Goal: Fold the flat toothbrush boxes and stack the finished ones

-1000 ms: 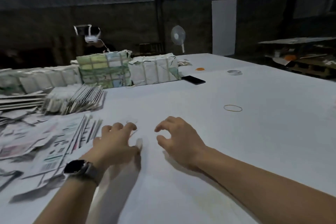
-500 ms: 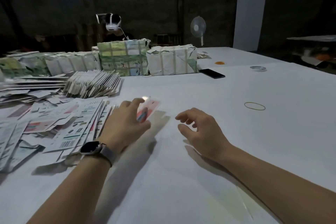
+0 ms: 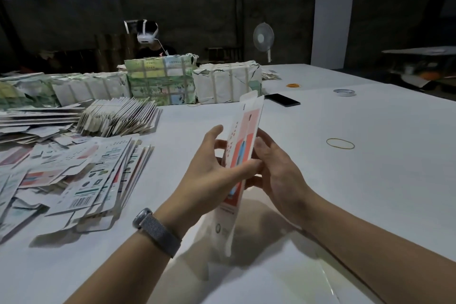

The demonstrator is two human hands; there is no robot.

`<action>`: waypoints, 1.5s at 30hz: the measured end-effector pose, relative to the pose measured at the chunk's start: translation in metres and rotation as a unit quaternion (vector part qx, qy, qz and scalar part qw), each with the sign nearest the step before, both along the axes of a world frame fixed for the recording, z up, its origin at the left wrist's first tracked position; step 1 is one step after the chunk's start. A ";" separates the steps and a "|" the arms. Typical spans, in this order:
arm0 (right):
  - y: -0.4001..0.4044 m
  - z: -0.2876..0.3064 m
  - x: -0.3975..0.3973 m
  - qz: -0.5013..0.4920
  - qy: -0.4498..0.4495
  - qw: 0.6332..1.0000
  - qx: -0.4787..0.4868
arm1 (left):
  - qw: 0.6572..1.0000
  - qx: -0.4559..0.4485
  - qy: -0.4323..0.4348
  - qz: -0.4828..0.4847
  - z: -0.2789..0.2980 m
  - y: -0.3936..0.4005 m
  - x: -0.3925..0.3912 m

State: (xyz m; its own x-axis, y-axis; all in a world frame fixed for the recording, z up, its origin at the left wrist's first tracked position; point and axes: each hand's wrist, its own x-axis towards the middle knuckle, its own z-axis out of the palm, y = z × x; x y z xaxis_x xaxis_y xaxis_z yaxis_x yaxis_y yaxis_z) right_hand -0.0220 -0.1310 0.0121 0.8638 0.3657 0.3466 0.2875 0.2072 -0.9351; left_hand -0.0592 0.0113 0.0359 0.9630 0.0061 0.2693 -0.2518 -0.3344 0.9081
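A flat toothbrush box (image 3: 244,138), white with a red and blue print, stands almost upright above the white table (image 3: 370,180) between both hands. My left hand (image 3: 212,170) grips its left side, with the thumb across the printed face. My right hand (image 3: 276,168) holds its right edge with curled fingers. A loose heap of flat boxes (image 3: 81,173) lies on the table to the left. Behind that heap a fanned row of boxes (image 3: 118,116) leans on its side.
Wrapped bundles (image 3: 160,81) line the far left of the table. A person with a white headset (image 3: 147,34) sits behind them. A black phone (image 3: 282,100), a tape roll (image 3: 344,92) and rubber bands (image 3: 340,143) lie to the right. A fan (image 3: 263,38) stands at the back.
My left hand took a flat box from the heap and lifted it to the middle. My right hand came in and took hold of its right edge.
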 end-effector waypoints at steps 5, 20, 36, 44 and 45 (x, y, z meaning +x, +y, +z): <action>-0.001 0.001 0.000 0.031 -0.005 0.999 -0.001 | 1.000 -0.007 0.017 -0.015 -0.005 -0.005 -0.001; -0.004 0.006 -0.003 0.045 0.047 0.997 -0.044 | 0.996 -0.031 0.073 -0.050 -0.003 -0.007 -0.005; 0.004 -0.003 -0.008 0.037 0.009 0.999 0.006 | 0.988 -0.135 0.057 -0.041 -0.019 -0.009 0.002; -0.003 -0.002 0.001 -0.002 -0.013 1.000 0.011 | 0.993 -0.095 0.012 -0.066 -0.013 -0.006 0.002; -0.005 -0.001 0.001 -0.010 -0.016 1.000 0.011 | 0.993 -0.086 0.012 -0.077 -0.011 -0.005 0.002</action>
State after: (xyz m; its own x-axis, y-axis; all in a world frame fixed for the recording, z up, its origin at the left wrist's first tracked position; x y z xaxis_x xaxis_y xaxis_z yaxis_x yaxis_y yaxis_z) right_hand -0.0208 -0.1357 0.0115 0.8588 0.3407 0.3827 0.3223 0.2214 -0.9204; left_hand -0.0572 0.0062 0.0252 0.9619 -0.0987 0.2549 -0.2666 -0.1334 0.9545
